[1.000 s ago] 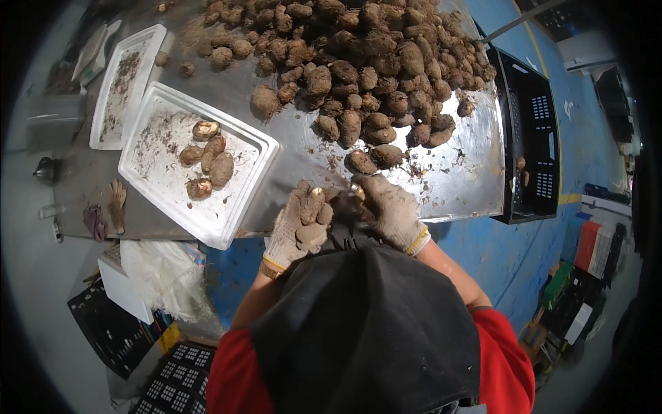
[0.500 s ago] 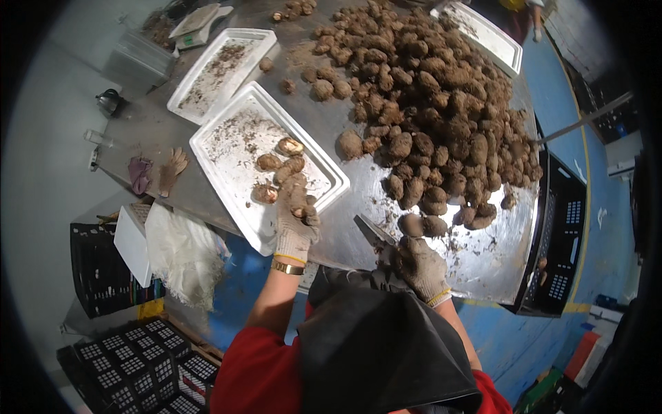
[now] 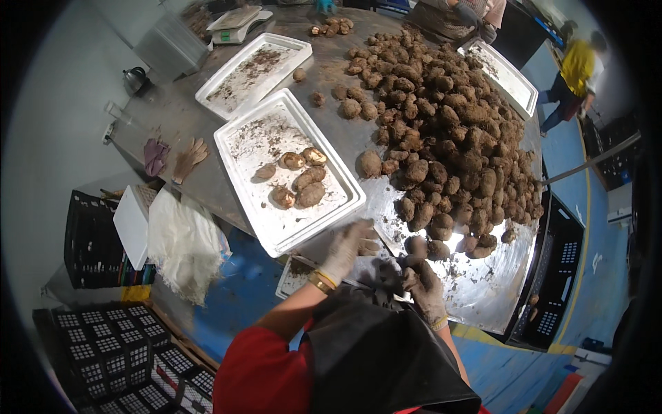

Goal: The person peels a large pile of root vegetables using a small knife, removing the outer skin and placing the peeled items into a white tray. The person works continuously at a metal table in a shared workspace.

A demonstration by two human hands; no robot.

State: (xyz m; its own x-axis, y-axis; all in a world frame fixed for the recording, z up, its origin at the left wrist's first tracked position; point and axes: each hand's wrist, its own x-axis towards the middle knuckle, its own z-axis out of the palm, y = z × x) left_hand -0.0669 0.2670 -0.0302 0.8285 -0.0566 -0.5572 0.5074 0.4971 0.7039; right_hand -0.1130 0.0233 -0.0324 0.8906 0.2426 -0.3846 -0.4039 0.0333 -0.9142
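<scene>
My gloved left hand (image 3: pixel 348 250) is just off the tray's near corner, somewhat blurred, its fingers stretched toward the right with nothing seen in them. In my gloved right hand (image 3: pixel 424 284), at the table's near edge, is a knife (image 3: pixel 386 240); its blade points up and left, and the fingers wrap its handle. Several brown, rough taro corms (image 3: pixel 309 194) lie in the white tray (image 3: pixel 238 200), some with pale cut patches. A large heap of taro corms (image 3: pixel 455 124) covers the table ahead and to the right of my hands.
A second white tray (image 3: pixel 227 103) with dirt lies beyond the first, near a scale (image 3: pixel 238 24). Loose gloves (image 3: pixel 189 159) rest at left. Another white tray (image 3: pixel 507 76) sits behind the heap, near a co-worker (image 3: pixel 462 17). A black crate (image 3: pixel 552 269) stands at the right edge.
My left hand has let go of a taro corm in the tray and moved right, toward the knife. The right hand still holds the knife. The view has shifted, showing people at the back.
</scene>
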